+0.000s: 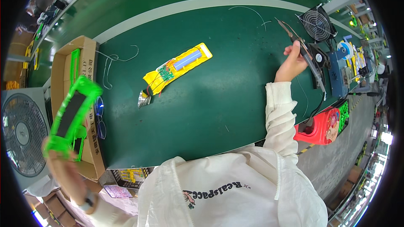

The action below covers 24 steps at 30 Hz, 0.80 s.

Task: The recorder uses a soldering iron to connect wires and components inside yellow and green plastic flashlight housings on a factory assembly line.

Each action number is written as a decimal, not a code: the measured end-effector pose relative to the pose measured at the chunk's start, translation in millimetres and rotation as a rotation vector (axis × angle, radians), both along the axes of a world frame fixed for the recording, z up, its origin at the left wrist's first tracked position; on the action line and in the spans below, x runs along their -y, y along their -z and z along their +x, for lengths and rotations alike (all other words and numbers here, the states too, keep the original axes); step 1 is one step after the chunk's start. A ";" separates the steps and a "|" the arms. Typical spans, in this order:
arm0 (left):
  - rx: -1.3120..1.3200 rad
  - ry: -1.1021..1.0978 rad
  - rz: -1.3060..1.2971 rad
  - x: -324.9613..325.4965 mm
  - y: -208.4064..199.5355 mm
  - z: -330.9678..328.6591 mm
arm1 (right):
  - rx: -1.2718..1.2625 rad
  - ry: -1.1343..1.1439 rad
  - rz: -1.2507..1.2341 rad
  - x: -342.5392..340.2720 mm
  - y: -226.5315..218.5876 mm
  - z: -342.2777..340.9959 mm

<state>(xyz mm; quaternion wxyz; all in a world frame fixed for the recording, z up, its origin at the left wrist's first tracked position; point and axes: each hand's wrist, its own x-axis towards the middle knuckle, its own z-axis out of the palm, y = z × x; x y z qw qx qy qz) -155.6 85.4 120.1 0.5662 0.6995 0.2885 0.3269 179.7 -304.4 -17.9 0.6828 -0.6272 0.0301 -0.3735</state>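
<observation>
On the left, my left hand [63, 170] grips one end of a bright green plastic housing with a black panel [70, 114], held above the cardboard box and slightly blurred. My right hand [292, 64] is closed round a soldering iron [305, 54], its thin tip pointing up and to the left over the bench. Between my hands, apart from both, lies a yellow housing [197, 62] on the green mat. It carries a blue cylindrical battery [187, 60], a small green circuit board [166, 72] and loose wires. A silvery piece [144, 99] sits at its lower end.
The cardboard box [94, 143] holds more green parts; blue-framed glasses [100, 120] lie against it. A small black fan [316, 24], a blue solder unit [338, 71] and a red stool [322, 128] are at the right. A large fan [23, 132] stands far left.
</observation>
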 end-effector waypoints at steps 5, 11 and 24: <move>-0.157 0.377 -0.759 122.4 73.4 54.3 | 0.062 0.049 -0.143 14.5 13.5 21.8; -0.235 0.436 -0.801 145.1 103.5 92.1 | 0.010 0.057 -0.237 6.7 10.6 19.7; -0.252 0.508 -0.647 121.2 109.1 132.6 | -0.030 0.048 -0.290 6.6 9.5 21.5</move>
